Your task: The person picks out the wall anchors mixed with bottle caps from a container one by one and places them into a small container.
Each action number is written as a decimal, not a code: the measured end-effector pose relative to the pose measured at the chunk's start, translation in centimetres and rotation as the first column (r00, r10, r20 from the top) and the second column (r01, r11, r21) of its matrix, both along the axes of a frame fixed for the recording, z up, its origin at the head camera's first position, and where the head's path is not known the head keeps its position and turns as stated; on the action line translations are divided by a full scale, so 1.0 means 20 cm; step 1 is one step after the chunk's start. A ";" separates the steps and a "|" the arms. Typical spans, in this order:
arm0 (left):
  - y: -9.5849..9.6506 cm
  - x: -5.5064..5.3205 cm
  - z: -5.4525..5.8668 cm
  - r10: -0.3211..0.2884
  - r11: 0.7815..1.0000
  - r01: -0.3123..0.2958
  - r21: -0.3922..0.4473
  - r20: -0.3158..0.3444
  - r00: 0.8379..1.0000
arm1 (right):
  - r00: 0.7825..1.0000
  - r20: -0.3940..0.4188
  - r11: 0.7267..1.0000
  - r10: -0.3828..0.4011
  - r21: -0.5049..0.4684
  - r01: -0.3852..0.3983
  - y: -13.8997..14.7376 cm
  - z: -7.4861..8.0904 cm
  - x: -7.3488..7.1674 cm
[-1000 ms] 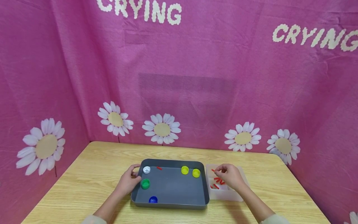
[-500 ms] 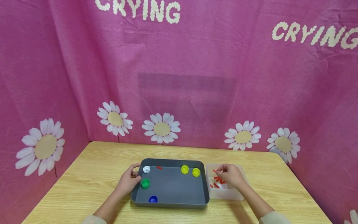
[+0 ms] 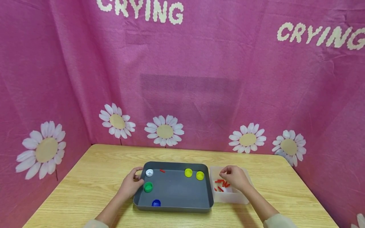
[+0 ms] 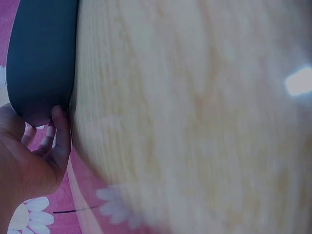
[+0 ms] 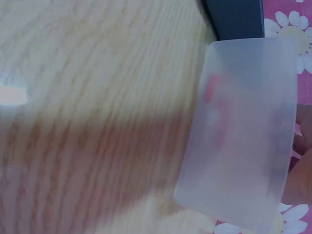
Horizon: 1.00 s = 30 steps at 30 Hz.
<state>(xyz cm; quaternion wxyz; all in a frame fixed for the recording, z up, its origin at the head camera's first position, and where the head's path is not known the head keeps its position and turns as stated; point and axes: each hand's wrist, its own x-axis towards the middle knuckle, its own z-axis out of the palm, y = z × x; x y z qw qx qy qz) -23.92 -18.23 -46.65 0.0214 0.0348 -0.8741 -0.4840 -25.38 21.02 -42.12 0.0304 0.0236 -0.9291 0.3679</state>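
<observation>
My left hand (image 3: 131, 184) grips the left wall of a dark grey tray (image 3: 176, 193); in the left wrist view its fingers (image 4: 61, 141) lie against the tray's end. Over a translucent compartment box (image 3: 231, 198) right of the tray, my right hand (image 3: 236, 179) hovers with bent fingers, and no stick shows at its fingertips. Several short red sticks (image 3: 220, 189) lie in the box below it. In the right wrist view, the box wall (image 5: 243, 126) blurs the red sticks behind it and partly hides the hand.
Inside the tray are a white cap (image 3: 149, 172), a green cap (image 3: 148, 187), a blue cap (image 3: 156, 203), two yellow caps (image 3: 188, 172) and one red stick (image 3: 162, 171). Tray and box stand side by side on a wooden table (image 3: 114, 158). A pink curtain (image 3: 188, 95) hangs behind.
The red stick at my right fingertips no longer shows there, and the sticks below lie differently. My right hand has risen slightly. The left hand and tray have stayed put.
</observation>
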 end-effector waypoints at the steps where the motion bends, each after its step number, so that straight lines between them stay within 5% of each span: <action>1: 0.00 0.00 0.00 0.000 1.000 0.000 0.000 0.002 1.000 | 1.000 -0.012 1.000 0.003 0.006 -0.003 0.00 0.01 0.00; 12: 0.00 0.00 0.00 -0.001 1.000 0.001 -0.006 0.005 1.000 | 0.998 -0.049 0.999 0.038 0.024 -0.037 -0.11 0.12 -0.01; 30: -0.01 -0.01 -0.01 0.000 1.000 0.000 0.007 -0.001 1.000 | 0.984 -0.133 0.992 0.122 0.009 -0.122 -0.41 0.13 -0.06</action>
